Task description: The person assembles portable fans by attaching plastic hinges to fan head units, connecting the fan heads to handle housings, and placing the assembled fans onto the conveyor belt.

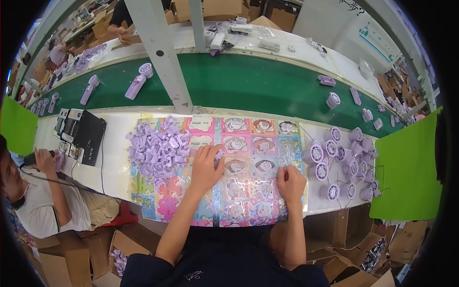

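My left hand (206, 168) rests over the patterned mat, its thumb and fingers closed on a small purple plastic part (219, 155). Just beside it, to the left, spreads a heap of similar small purple plastic parts (160, 147). My right hand (292, 183) is curled closed above the right side of the colourful mat (239, 182); whatever its fingers may hold is hidden. Farther right stands a cluster of round purple fan heads (330, 170) with thin wires sticking out.
Behind the table runs a green conveyor belt (248, 81) carrying purple fans (136, 87) and loose housings (355, 95). A grey metal post (165, 62) rises at its near edge. Black devices (81, 134) and a seated co-worker (52, 201) are at left; a green panel (406, 167) stands right.
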{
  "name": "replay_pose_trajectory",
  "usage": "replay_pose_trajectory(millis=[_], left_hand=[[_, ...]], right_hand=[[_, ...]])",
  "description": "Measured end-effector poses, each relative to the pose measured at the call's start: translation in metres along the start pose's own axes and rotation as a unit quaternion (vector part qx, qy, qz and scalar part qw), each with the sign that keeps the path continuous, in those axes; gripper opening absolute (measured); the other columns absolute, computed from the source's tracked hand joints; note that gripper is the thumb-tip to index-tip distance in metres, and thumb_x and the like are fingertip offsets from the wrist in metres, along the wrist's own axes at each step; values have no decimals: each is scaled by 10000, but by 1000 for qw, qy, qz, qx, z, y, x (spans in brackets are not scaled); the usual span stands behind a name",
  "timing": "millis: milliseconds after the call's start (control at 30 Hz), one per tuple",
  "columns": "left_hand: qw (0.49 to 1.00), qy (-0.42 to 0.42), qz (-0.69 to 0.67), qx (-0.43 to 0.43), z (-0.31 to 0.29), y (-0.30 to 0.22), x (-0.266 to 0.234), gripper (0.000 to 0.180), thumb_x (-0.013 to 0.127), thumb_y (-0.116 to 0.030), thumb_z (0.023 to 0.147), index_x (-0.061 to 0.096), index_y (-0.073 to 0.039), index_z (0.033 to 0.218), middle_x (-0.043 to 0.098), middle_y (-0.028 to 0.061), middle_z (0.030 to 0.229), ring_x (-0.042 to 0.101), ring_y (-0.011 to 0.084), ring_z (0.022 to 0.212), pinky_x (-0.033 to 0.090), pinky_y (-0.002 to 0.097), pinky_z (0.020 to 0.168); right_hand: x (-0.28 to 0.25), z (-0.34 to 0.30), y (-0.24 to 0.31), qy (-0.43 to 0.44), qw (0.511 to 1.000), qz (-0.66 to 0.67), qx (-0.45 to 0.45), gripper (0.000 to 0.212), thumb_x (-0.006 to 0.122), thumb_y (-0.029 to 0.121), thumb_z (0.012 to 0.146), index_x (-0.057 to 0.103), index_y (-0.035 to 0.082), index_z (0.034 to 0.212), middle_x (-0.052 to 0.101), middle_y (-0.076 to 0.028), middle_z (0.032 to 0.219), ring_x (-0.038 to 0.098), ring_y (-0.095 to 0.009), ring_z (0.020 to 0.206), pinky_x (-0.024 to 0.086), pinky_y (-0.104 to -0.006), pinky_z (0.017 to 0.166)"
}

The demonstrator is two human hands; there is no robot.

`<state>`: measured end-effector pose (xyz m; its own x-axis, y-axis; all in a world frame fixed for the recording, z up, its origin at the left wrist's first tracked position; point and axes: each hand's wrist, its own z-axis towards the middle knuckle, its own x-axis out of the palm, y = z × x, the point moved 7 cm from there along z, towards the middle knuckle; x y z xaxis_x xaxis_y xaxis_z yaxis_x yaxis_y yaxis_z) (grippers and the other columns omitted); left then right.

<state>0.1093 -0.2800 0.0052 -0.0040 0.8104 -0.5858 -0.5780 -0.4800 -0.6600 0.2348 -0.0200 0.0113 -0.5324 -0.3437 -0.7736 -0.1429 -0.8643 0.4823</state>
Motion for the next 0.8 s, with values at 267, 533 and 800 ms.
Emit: replay_pose_trajectory(millis=[267, 533, 800], left_hand=[[1000, -15, 2, -7, 0, -1, -3, 349, 682, -45, 814, 653, -33, 1161, 621, 146, 1031, 587, 351, 1018, 482, 456, 880], [994, 7, 63, 85, -4, -15, -4, 451, 589, 58, 759, 644, -44, 1195, 640, 139, 1130, 598, 345, 1094, 497, 446, 899], [997, -24, 28, 70, -5, -26, -12, 500, 592, 43, 774, 603, -47, 1266, 582, 194, 1318, 591, 384, 1183, 502, 455, 964]], right_hand=[[0, 0, -1, 0, 1000, -5, -4, 249, 713, 143, 885, 549, 52, 721, 595, -97, 656, 593, -297, 571, 458, -402, 527], [1, 0, 0, 3, 1000, -11, 10, 252, 720, 146, 877, 550, 57, 714, 597, -99, 652, 598, -297, 578, 461, -403, 536], [56, 7, 125, 42, 977, 164, -133, 405, 723, 110, 821, 624, 39, 1207, 636, -142, 1143, 621, -340, 945, 526, -432, 815]])
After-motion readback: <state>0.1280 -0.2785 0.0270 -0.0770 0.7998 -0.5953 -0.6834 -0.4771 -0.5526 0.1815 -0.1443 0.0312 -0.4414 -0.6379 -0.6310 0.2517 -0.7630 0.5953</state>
